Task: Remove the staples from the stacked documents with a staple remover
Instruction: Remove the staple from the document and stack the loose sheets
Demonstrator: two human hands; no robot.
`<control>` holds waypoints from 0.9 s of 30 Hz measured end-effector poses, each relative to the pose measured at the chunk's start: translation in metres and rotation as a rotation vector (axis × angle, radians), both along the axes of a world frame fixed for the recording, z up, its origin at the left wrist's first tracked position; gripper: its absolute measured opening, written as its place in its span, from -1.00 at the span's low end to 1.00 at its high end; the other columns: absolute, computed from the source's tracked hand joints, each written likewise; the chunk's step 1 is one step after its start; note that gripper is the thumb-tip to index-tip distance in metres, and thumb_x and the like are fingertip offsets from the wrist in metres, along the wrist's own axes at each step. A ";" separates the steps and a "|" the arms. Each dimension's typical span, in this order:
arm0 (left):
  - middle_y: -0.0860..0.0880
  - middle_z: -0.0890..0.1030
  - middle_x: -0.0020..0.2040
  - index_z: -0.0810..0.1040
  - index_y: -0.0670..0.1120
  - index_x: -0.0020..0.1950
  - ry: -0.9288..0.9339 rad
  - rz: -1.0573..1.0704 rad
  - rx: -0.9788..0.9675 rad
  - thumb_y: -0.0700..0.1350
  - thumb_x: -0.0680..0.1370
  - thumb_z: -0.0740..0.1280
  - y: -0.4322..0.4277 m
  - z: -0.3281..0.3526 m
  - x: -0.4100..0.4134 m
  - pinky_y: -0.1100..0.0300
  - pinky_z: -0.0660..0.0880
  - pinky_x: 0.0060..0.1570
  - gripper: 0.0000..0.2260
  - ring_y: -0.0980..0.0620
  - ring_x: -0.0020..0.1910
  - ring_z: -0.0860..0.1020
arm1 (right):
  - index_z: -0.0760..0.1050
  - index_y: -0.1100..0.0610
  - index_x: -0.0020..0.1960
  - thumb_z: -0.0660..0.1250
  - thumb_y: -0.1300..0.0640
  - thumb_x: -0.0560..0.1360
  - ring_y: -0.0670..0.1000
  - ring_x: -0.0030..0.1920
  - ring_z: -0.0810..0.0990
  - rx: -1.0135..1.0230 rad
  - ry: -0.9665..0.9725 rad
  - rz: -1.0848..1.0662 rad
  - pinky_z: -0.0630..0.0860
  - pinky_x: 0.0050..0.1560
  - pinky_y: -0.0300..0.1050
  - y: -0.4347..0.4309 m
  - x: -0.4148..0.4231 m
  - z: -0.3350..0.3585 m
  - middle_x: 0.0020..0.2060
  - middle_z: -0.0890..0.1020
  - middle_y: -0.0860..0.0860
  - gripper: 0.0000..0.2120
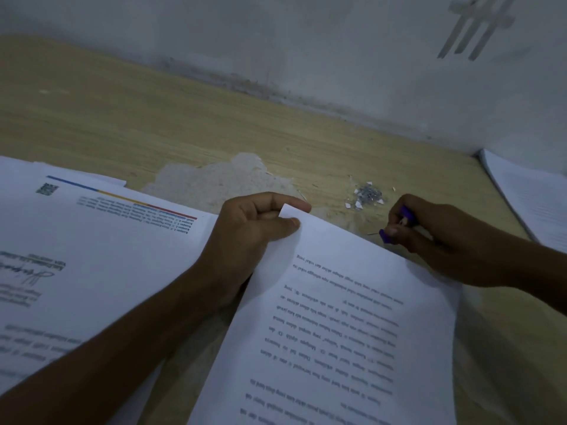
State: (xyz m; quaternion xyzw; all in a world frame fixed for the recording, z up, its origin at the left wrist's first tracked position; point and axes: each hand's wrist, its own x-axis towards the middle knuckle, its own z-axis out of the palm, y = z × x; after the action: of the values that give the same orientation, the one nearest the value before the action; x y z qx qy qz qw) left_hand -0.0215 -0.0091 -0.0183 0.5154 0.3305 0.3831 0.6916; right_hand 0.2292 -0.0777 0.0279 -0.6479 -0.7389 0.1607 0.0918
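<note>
At centre frame the left hand point(254, 231) pinched the top corner of the document point(337, 317) lying lower right, while the right hand point(438, 237) gripped the purple staple remover point(384, 236) just beside it, likely needing its jaws guided next to a staple at that corner.

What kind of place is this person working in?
Likely a simple office or home workspace: a worn wooden desk against a wall, printed documents, and a small heap of staples.
</note>
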 end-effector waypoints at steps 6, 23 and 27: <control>0.07 0.69 -0.28 0.61 -0.04 -0.10 0.045 0.016 0.104 -0.34 0.52 0.28 -0.003 -0.002 0.000 0.31 0.55 -0.36 -0.79 0.12 -0.32 0.65 | 0.40 -0.04 -0.12 0.09 -0.21 0.54 -0.10 -0.23 0.47 -0.036 0.021 -0.005 0.41 -0.26 -0.20 -0.002 -0.005 -0.010 -0.29 0.53 -0.11 -0.72; 0.22 0.67 -0.21 0.58 0.04 -0.07 0.167 0.120 0.377 -0.24 0.53 0.29 -0.007 0.004 0.005 0.36 0.54 -0.25 -0.82 0.21 -0.21 0.62 | 0.49 -0.07 0.17 0.33 0.01 0.50 -0.23 0.05 0.53 0.117 0.084 -0.120 0.48 0.08 -0.23 -0.015 0.001 0.010 0.09 0.58 -0.16 -0.75; 0.16 0.64 -0.31 0.58 -0.03 -0.11 0.089 0.146 0.369 -0.24 0.53 0.28 -0.011 0.022 0.008 0.39 0.47 -0.37 -0.85 0.25 -0.36 0.56 | 0.43 -0.19 0.14 0.21 -0.39 0.35 -0.24 0.09 0.54 0.245 0.340 -0.310 0.47 0.03 -0.34 -0.046 0.004 0.021 0.12 0.54 -0.26 -0.55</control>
State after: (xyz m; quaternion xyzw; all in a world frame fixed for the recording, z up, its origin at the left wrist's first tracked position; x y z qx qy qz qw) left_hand -0.0134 -0.0205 0.0042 0.6245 0.3213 0.4632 0.5405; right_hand 0.2332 -0.1239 0.0491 -0.7011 -0.6187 0.1607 0.3160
